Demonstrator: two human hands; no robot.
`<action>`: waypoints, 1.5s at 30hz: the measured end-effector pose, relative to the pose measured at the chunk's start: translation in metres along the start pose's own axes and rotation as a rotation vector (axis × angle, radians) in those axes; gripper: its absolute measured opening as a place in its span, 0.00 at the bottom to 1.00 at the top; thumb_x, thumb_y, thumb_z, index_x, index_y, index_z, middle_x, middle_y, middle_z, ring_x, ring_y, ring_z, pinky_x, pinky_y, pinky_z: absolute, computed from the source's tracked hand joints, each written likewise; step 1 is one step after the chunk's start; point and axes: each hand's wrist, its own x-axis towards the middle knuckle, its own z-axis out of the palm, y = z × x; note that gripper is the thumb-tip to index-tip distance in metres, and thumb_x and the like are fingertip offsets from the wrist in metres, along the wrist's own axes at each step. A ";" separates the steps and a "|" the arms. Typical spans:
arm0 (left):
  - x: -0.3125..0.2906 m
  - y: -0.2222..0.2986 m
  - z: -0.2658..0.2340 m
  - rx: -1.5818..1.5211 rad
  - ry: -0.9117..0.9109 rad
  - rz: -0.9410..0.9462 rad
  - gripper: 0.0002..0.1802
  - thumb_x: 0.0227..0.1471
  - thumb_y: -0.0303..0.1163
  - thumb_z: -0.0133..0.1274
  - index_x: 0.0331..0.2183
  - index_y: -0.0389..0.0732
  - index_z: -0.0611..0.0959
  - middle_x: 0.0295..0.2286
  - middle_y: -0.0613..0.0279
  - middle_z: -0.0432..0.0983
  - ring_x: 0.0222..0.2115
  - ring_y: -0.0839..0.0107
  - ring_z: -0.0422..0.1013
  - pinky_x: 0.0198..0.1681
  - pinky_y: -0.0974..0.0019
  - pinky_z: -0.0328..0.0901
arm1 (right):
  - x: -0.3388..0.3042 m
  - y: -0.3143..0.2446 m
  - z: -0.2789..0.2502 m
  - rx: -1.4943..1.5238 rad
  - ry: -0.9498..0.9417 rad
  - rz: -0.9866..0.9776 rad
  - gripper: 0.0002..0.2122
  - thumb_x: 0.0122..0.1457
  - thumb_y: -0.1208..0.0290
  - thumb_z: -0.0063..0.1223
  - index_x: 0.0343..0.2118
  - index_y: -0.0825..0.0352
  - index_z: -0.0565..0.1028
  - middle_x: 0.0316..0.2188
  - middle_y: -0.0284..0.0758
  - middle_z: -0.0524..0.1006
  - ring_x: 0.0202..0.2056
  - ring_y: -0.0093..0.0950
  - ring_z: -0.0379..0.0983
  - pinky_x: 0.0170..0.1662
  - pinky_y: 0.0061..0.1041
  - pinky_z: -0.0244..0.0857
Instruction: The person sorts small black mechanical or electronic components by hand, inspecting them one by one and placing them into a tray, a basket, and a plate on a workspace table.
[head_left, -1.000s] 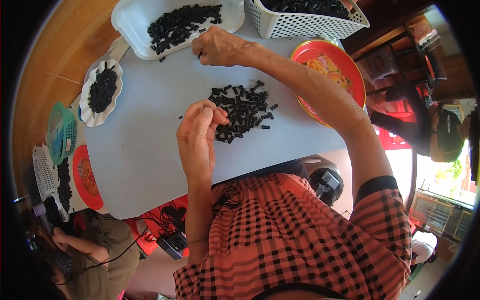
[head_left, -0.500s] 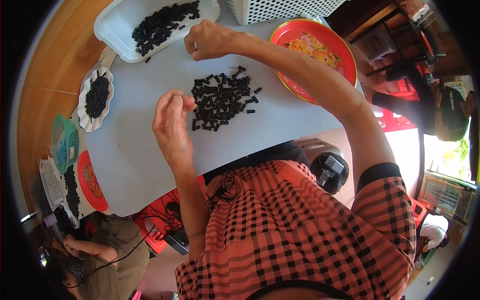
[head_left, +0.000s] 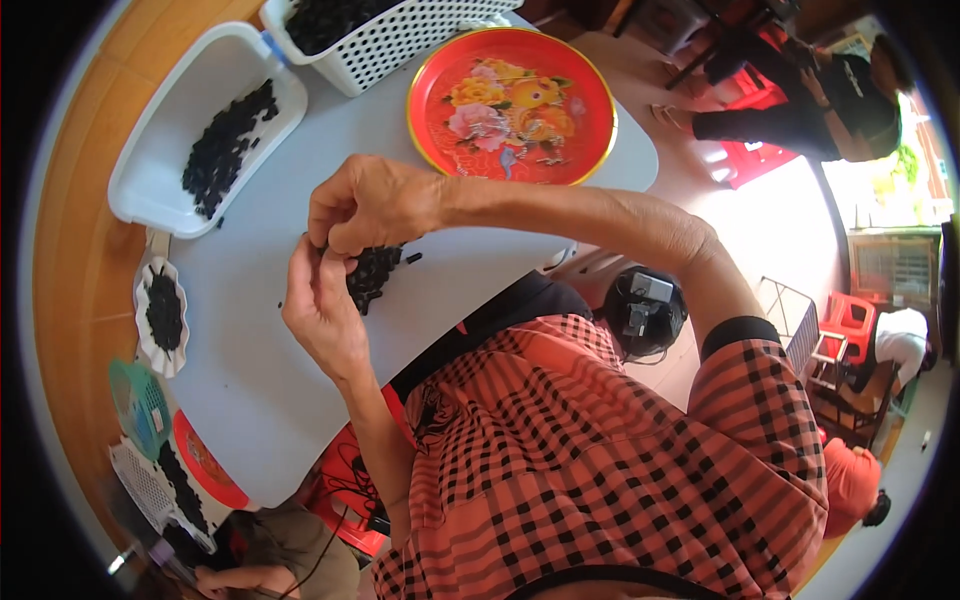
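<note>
My left hand (head_left: 328, 315) and my right hand (head_left: 385, 207) meet fingertip to fingertip above the grey table (head_left: 270, 400). Both have their fingers pinched together. A dark speck shows between the fingertips, too small and covered to name. Under and just behind the hands lies a pile of small black tube-like pieces (head_left: 372, 282), partly hidden by them. More of the black pieces lie in a white tub (head_left: 150, 185) to the left of my right hand. A white dish with a wavy rim (head_left: 178, 362) holds another dark heap.
A red flowered tray (head_left: 592, 130) lies at the far side, beside a white perforated basket (head_left: 400, 45) with black pieces. A green basket (head_left: 140, 405) and a second red tray (head_left: 215, 470) are at the left. One person (head_left: 300, 550) sits lower left; another (head_left: 850, 110) is at the right.
My right hand has come from beside the white tub to my left hand, and their fingertips now meet. The whole view has turned, so the table's things appear shifted.
</note>
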 end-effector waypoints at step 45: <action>-0.009 -0.013 0.064 -0.685 -0.474 -0.374 0.10 0.56 0.28 0.47 0.38 0.33 0.76 0.29 0.55 0.78 0.29 0.73 0.72 0.35 0.71 0.65 | -0.068 0.035 -0.120 -0.833 0.155 -0.124 0.04 0.47 0.78 0.56 0.27 0.71 0.77 0.21 0.38 0.77 0.25 0.32 0.75 0.32 0.29 0.69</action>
